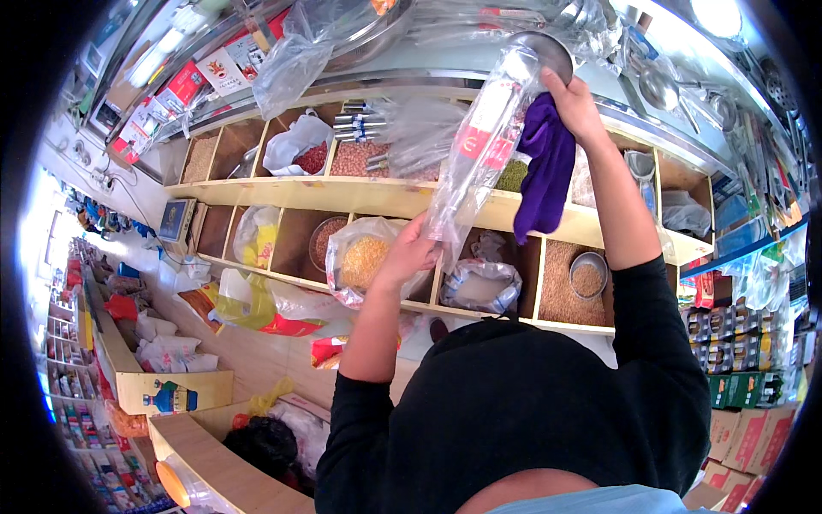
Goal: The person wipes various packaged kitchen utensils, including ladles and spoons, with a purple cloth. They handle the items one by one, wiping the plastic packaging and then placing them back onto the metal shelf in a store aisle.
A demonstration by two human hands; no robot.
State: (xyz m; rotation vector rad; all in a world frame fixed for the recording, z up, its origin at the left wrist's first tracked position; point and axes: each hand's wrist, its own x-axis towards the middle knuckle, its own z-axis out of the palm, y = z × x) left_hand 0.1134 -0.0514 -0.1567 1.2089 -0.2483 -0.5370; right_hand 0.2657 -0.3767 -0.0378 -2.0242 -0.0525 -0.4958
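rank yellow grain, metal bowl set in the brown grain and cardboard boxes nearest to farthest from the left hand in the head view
From the left hand:
1. Yellow grain, just left
2. Metal bowl, farther off to the right
3. Cardboard boxes, far lower right

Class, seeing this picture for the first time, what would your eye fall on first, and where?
The bright purple cloth stands out first, hanging beneath the person's right hand. Next comes the long plastic-wrapped utensil, slanting from that hand down to the left hand. Vivid yellow grain sits in a bag beside the left hand.
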